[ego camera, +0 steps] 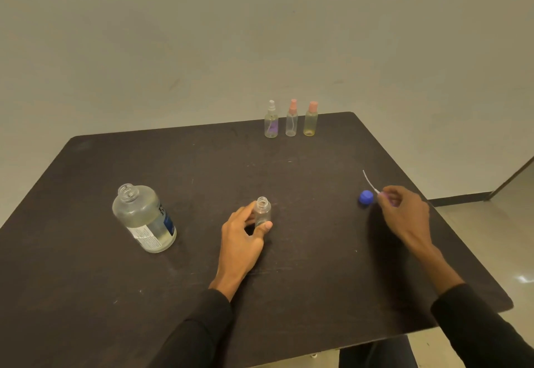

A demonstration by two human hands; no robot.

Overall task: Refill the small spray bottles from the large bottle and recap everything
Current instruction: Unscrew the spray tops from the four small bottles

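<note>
So the left hand [242, 234] has its grip clamped on a small open bottle [263, 211] standing upright near the middle of the dark surface [202, 171], thumb on the near side and fingers round the back. No cap on it, threads showing. It's clear plastic, so I can't tell how much liquid is in it, if any

The right hand [404, 211] is over by the right edge, grip pinched on a spray top [385, 195]. Most of the top is hidden behind the fingers, only a bit of pinkish plastic peeks out, plus the thin white dip tube [369, 181] sticking up and away to the left. Just beside that hand sits a blue cap [365, 196] on the surface; can't tell if a fingertip touches it

The big bottle [144, 217] stands well off to the left, uncapped, with some clear liquid low inside. Its label is turned away and too blurry to read

At the far edge three small spray bottles stand in a row, all capped: one with a white top [271, 120], a middle one with a pink top [291, 120], and a yellowish one [311, 120] with a wider pink cap. Levels inside them are hard to make out

Both black sleeves [196, 336] run out of the bottom of the shot
</note>
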